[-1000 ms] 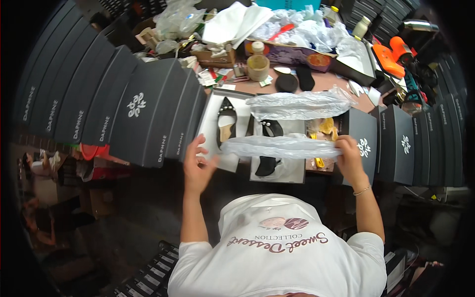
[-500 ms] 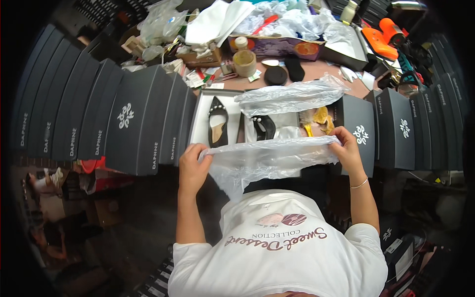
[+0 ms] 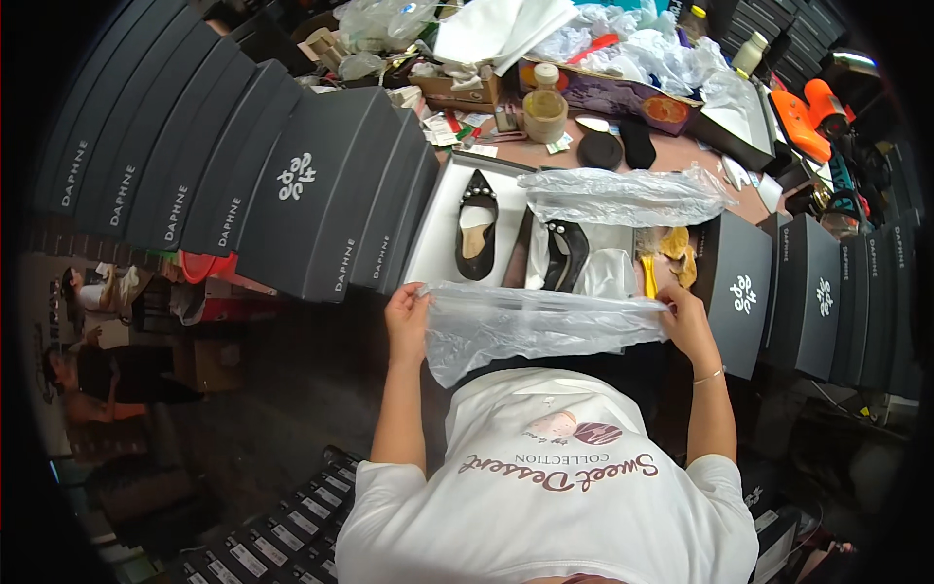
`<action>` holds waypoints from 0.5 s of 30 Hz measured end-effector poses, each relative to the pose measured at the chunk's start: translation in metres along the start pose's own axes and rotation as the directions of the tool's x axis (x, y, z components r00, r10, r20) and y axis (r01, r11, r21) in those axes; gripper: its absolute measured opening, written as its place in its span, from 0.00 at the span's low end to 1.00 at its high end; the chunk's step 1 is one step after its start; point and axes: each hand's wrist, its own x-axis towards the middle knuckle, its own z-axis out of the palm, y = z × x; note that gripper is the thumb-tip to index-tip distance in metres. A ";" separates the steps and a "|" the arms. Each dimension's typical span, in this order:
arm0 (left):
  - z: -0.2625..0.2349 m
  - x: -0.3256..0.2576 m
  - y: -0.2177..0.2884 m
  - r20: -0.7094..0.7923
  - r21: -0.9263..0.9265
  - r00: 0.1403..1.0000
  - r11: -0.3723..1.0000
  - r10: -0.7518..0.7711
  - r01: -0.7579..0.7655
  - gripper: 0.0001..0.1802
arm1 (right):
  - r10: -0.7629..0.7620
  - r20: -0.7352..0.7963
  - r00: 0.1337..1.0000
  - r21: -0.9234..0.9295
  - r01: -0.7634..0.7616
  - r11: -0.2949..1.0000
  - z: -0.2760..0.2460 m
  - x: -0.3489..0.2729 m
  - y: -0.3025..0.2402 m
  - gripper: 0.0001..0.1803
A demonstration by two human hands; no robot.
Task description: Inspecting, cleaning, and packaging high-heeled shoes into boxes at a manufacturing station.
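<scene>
Lowered plastic bag (image 3: 530,329) spans both hands.

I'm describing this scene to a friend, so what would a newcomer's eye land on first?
First, the clear plastic bag stretched between the left hand and right hand at centre. Just beyond it lies an open white box with a black shoe inside. Dark shoe boxes stand in a row on the left.

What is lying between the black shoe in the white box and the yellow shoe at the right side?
In the head view, a second black shoe lies between the black shoe and the yellow shoe, with white wrapping paper beside it.
</scene>
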 end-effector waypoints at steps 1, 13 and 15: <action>-0.004 0.001 0.001 0.059 -0.039 0.996 0.996 -0.073 0.075 0.12 | 0.072 -0.008 0.997 0.142 -0.070 0.987 0.002 0.002 -0.001 0.10; -0.006 -0.031 0.007 0.137 -0.599 0.948 0.738 -0.288 0.311 0.10 | 0.079 0.115 0.990 -0.061 -0.072 0.996 -0.018 0.004 -0.010 0.09; -0.028 -0.023 0.001 -0.003 -0.580 0.923 0.752 -0.386 0.313 0.11 | -0.082 -0.030 0.996 -0.291 0.070 0.954 -0.028 0.002 0.023 0.08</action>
